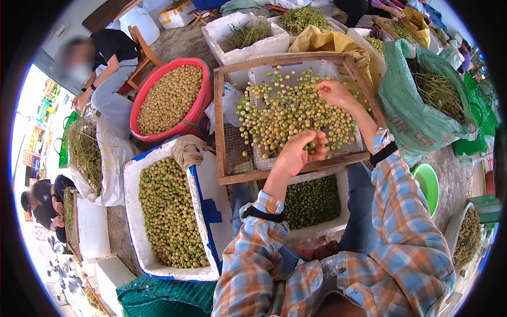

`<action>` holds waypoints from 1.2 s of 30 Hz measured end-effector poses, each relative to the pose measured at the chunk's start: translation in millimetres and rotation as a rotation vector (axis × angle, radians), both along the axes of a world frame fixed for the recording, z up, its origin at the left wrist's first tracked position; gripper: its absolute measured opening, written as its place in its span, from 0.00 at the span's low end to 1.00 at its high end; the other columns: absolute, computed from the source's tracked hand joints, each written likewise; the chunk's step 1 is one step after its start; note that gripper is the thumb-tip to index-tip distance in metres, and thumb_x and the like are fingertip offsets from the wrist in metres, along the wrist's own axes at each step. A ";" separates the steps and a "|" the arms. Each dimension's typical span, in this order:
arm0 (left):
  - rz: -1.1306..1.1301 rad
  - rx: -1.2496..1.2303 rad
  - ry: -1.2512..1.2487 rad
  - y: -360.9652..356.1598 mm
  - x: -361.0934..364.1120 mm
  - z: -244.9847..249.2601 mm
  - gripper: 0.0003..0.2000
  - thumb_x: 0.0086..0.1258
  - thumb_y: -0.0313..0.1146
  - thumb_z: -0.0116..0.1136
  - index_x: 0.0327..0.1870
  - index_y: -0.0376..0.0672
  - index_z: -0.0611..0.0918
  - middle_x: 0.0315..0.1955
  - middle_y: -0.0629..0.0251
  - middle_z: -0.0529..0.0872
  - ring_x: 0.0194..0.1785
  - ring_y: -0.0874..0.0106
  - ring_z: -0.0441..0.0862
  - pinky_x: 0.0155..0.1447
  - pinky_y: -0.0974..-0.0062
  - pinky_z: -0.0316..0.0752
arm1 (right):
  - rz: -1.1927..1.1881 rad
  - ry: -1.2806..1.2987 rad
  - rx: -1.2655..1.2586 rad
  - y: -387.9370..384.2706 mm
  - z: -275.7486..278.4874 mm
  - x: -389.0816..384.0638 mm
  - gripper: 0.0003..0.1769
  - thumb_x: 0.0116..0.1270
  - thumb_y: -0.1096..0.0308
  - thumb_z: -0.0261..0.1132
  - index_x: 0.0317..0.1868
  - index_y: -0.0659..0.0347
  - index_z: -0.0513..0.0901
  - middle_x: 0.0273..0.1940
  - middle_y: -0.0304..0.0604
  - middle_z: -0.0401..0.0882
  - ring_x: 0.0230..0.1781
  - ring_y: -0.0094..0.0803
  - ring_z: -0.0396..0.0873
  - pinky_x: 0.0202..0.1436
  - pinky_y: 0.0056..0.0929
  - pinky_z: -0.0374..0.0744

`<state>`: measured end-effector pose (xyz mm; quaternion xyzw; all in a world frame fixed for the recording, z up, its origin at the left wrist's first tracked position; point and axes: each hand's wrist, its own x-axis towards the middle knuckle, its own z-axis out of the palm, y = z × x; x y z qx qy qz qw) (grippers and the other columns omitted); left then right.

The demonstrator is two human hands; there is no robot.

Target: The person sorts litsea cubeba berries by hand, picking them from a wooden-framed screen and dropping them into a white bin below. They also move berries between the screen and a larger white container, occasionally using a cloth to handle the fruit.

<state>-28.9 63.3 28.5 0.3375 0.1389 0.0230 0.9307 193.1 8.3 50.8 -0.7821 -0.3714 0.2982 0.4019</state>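
Note:
A wooden-framed mesh sieve (pixel 222 132) lies in front of me, with many small round green and yellowish fruits (pixel 274 113) spread over it. My left hand (pixel 300 153) hovers over the sieve's near side, its fingers curled around a few small green fruits. Over the far right part, my right hand (pixel 337 95) has its fingers bent together above the fruits; what they pinch, if anything, is too small to make out. Below the sieve, between my legs, a white foam box (pixel 343 211) contains darker green fruits.
Left of the sieve are a red tub (pixel 206 98) of pale fruits and a foam box (pixel 132 211) of yellow-green fruits. A green sack (pixel 406 116) with stems stands at right, near a green basin (pixel 426 185). A seated person (pixel 113 53) works at upper left.

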 end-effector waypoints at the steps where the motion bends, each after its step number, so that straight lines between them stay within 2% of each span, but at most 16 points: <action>1: -0.235 0.215 0.053 -9.2 -3.1 2.9 0.11 0.70 0.35 0.43 0.40 0.39 0.76 0.34 0.66 0.78 0.35 0.73 0.77 0.38 0.77 0.78 | 0.013 -0.225 -0.234 -6.2 -13.0 18.2 0.16 0.61 0.67 0.56 0.50 0.60 0.74 0.50 0.46 0.73 0.48 0.35 0.73 0.46 0.34 0.74; 2: -0.355 0.392 0.032 -20.7 -4.7 -1.8 0.10 0.68 0.35 0.44 0.39 0.39 0.77 0.33 0.66 0.79 0.35 0.72 0.78 0.38 0.75 0.78 | 0.027 -0.449 -0.471 -8.1 -25.5 29.0 0.18 0.62 0.66 0.54 0.53 0.59 0.72 0.56 0.50 0.68 0.56 0.41 0.68 0.54 0.41 0.70; 3: -0.473 0.569 0.012 -33.8 -5.8 -10.4 0.10 0.67 0.35 0.46 0.38 0.40 0.78 0.32 0.66 0.79 0.36 0.71 0.78 0.39 0.74 0.77 | 0.020 -0.450 -0.470 -6.3 -39.5 29.0 0.18 0.62 0.66 0.54 0.53 0.59 0.72 0.56 0.50 0.68 0.56 0.41 0.68 0.54 0.41 0.70; 5: -0.540 1.222 -0.316 -52.4 -6.5 -37.2 0.10 0.64 0.33 0.48 0.41 0.41 0.78 0.34 0.60 0.80 0.39 0.64 0.79 0.44 0.65 0.74 | -0.106 -0.628 -0.678 -0.6 -61.1 17.1 0.24 0.62 0.65 0.54 0.60 0.54 0.65 0.63 0.50 0.56 0.64 0.46 0.56 0.62 0.46 0.60; 6: -0.539 1.225 -0.318 -62.4 -9.3 -51.5 0.10 0.64 0.33 0.48 0.41 0.41 0.78 0.34 0.60 0.80 0.39 0.64 0.79 0.44 0.65 0.74 | -0.108 -0.631 -0.676 6.0 -56.3 6.0 0.24 0.62 0.65 0.54 0.60 0.54 0.65 0.63 0.50 0.56 0.64 0.46 0.56 0.62 0.46 0.60; 8: -0.661 1.601 -0.078 -76.9 -16.1 -72.6 0.11 0.62 0.32 0.48 0.43 0.42 0.77 0.37 0.53 0.79 0.43 0.57 0.78 0.49 0.60 0.70 | -0.009 -0.461 -0.706 26.2 -44.6 -26.2 0.26 0.64 0.68 0.48 0.64 0.53 0.59 0.67 0.50 0.41 0.69 0.48 0.41 0.68 0.47 0.51; 13: -0.745 1.634 0.100 -76.5 -11.1 -69.7 0.12 0.61 0.32 0.48 0.44 0.43 0.77 0.39 0.50 0.79 0.46 0.54 0.76 0.51 0.59 0.69 | 0.269 -0.428 -0.461 51.5 -40.4 -89.6 0.31 0.56 0.85 0.45 0.62 0.54 0.63 0.67 0.53 0.42 0.67 0.55 0.44 0.68 0.48 0.50; 14: -0.727 1.601 0.100 -75.2 -9.6 -67.6 0.12 0.60 0.32 0.49 0.44 0.43 0.77 0.39 0.50 0.79 0.46 0.54 0.76 0.51 0.59 0.69 | 0.345 -0.420 -0.362 48.3 -43.1 -96.7 0.29 0.58 0.82 0.46 0.61 0.54 0.64 0.67 0.53 0.43 0.65 0.57 0.48 0.67 0.51 0.52; 15: -0.729 1.604 0.098 -75.3 -9.9 -67.4 0.12 0.60 0.32 0.49 0.44 0.43 0.77 0.39 0.50 0.79 0.46 0.54 0.76 0.51 0.59 0.69 | 0.399 -0.500 -0.310 41.0 -31.5 -108.7 0.22 0.61 0.71 0.50 0.58 0.54 0.69 0.60 0.49 0.59 0.57 0.45 0.64 0.59 0.41 0.64; 17: -0.554 1.621 0.009 -77.5 -15.3 -67.1 0.12 0.60 0.32 0.50 0.45 0.44 0.76 0.38 0.51 0.79 0.46 0.54 0.75 0.50 0.58 0.69 | 0.520 -0.536 0.008 33.4 -42.0 -105.5 0.18 0.60 0.70 0.53 0.52 0.57 0.75 0.53 0.50 0.68 0.53 0.43 0.68 0.55 0.37 0.69; 19: -0.550 1.614 0.026 -75.4 -14.8 -56.9 0.13 0.59 0.32 0.51 0.45 0.43 0.76 0.38 0.51 0.79 0.46 0.54 0.75 0.50 0.59 0.69 | 0.474 -0.244 -0.150 31.5 0.2 -85.2 0.13 0.58 0.73 0.56 0.44 0.58 0.79 0.48 0.49 0.75 0.50 0.40 0.72 0.56 0.35 0.70; 21: -0.549 1.600 0.032 -76.6 -15.5 -53.7 0.13 0.59 0.33 0.51 0.46 0.43 0.76 0.38 0.52 0.79 0.46 0.54 0.75 0.49 0.59 0.70 | 0.216 -0.366 -0.165 27.8 -16.7 -26.8 0.08 0.56 0.73 0.58 0.37 0.59 0.80 0.43 0.47 0.78 0.45 0.39 0.75 0.51 0.36 0.72; 23: -0.445 1.628 -0.022 -76.5 -15.0 -54.1 0.14 0.59 0.33 0.52 0.46 0.42 0.75 0.38 0.52 0.79 0.45 0.55 0.76 0.48 0.60 0.70 | 0.008 -0.573 -0.347 15.1 -39.9 32.3 0.04 0.55 0.73 0.60 0.32 0.59 0.80 0.37 0.46 0.78 0.41 0.39 0.76 0.45 0.35 0.74; 26: -0.460 1.645 -0.051 -77.6 -10.1 -55.7 0.15 0.59 0.34 0.52 0.46 0.41 0.75 0.39 0.52 0.79 0.45 0.55 0.76 0.48 0.61 0.70 | 0.102 -0.688 -0.236 -7.8 -65.5 62.9 0.01 0.54 0.73 0.61 0.29 0.59 0.79 0.33 0.45 0.76 0.38 0.40 0.75 0.41 0.36 0.73; 33: -0.434 1.614 -0.054 -79.4 -5.3 -54.7 0.15 0.58 0.33 0.52 0.46 0.40 0.75 0.38 0.51 0.79 0.44 0.56 0.76 0.47 0.61 0.70 | 0.191 -0.643 -0.377 7.9 -66.2 49.9 0.03 0.54 0.73 0.61 0.24 0.60 0.76 0.33 0.44 0.73 0.36 0.39 0.73 0.37 0.40 0.70; 36: -0.410 1.635 -0.081 -80.4 -4.0 -58.3 0.15 0.58 0.32 0.52 0.46 0.40 0.75 0.38 0.51 0.79 0.43 0.55 0.76 0.47 0.62 0.70 | 0.148 -0.686 -0.175 10.1 -73.6 48.3 0.07 0.54 0.74 0.60 0.20 0.61 0.73 0.28 0.44 0.72 0.32 0.40 0.73 0.34 0.39 0.70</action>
